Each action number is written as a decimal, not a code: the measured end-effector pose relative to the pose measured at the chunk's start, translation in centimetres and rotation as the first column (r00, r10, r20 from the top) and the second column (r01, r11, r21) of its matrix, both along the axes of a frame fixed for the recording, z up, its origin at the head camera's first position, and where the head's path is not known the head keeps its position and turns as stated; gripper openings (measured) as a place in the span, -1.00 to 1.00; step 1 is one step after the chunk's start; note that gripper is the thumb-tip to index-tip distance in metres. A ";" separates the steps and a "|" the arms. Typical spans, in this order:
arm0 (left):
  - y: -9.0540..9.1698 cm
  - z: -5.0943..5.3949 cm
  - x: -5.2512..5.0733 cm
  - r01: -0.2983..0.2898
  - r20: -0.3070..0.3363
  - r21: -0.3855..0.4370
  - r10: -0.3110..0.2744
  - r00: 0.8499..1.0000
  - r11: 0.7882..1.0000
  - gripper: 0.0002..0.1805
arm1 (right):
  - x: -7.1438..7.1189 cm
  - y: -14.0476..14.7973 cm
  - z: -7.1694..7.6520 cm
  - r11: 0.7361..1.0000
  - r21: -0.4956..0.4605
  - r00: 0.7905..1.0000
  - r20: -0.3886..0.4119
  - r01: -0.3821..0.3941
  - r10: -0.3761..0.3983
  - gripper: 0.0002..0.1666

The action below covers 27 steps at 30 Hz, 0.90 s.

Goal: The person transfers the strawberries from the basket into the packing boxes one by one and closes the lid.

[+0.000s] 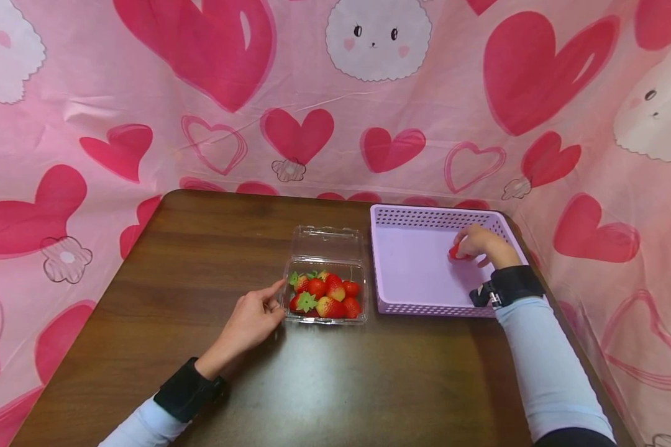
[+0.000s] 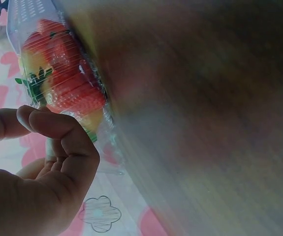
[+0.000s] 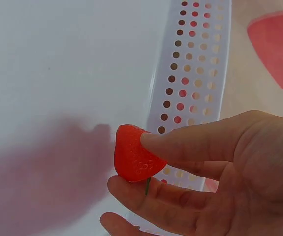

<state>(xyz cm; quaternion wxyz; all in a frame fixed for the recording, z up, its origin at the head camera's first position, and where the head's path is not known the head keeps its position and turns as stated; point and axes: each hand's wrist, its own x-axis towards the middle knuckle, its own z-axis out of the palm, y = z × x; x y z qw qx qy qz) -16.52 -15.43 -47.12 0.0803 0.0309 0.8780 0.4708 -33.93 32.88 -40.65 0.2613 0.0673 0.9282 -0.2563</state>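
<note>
My right hand [image 1: 477, 241] pinches a red strawberry [image 3: 136, 153] between thumb and fingers, inside the lilac basket [image 1: 410, 304] and over its floor. A short green stem pokes from the strawberry in the right wrist view. At the middle of the table stands a clear plastic clamshell box [image 1: 327, 245], its lid folded back. Several strawberries [image 1: 333, 307], some with yellow patches and green leaves, fill its base. My left hand [image 1: 255, 315] holds the box's left edge with thumb and index finger. In the left wrist view, the fingertips partly hide that edge.
The basket has perforated walls and stands right of the box, close to the right edge of the brown wooden table [image 1: 201, 248]. A pink cloth [image 1: 324, 81] with hearts hangs behind and at both sides of the table.
</note>
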 end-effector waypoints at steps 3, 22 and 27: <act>0.0 0.0 0.0 -0.002 0.002 0.002 0.002 1.000 1.000 -0.31 | 0.1 -0.3 0.3 1.000 0.006 1.000 0.002 -0.003 0.003 -0.57; 0.1 -0.1 0.1 -0.012 0.009 0.002 0.012 1.000 1.000 -0.31 | 1.6 -2.7 2.5 0.985 0.111 0.981 -0.129 -0.131 0.145 -0.55; 0.1 -0.1 0.1 -0.010 0.003 0.000 0.010 1.000 1.000 -0.32 | 2.1 -3.6 3.0 0.979 0.141 0.970 -0.173 -0.147 0.171 -0.50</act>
